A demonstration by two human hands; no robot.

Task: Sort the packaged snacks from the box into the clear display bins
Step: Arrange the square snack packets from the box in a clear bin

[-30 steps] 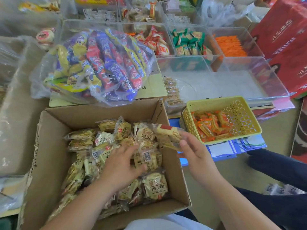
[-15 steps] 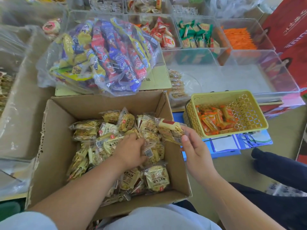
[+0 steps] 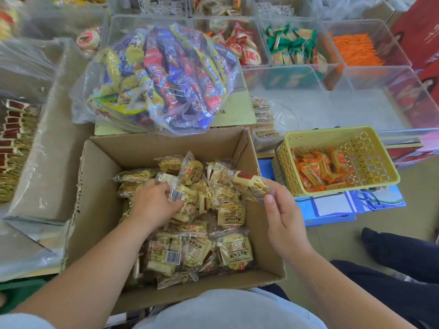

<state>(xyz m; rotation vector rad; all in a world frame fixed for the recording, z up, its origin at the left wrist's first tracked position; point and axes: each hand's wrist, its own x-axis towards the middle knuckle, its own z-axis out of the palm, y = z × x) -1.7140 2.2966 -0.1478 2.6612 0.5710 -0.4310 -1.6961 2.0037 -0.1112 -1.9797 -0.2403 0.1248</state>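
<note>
Sunk into the cardboard box, the left hand, fingers curled over a barcoded packet on top of the loose heap of snack packets. Pinched between thumb and fingertips of the right hand, a red-labelled packet, held just over the box's right wall (wrapper tilted). Beside the box, farther right, a yellow basket with orange packets at the bottom. Behind the basket, a clear bin, a short row of packets against its left end.
</note>
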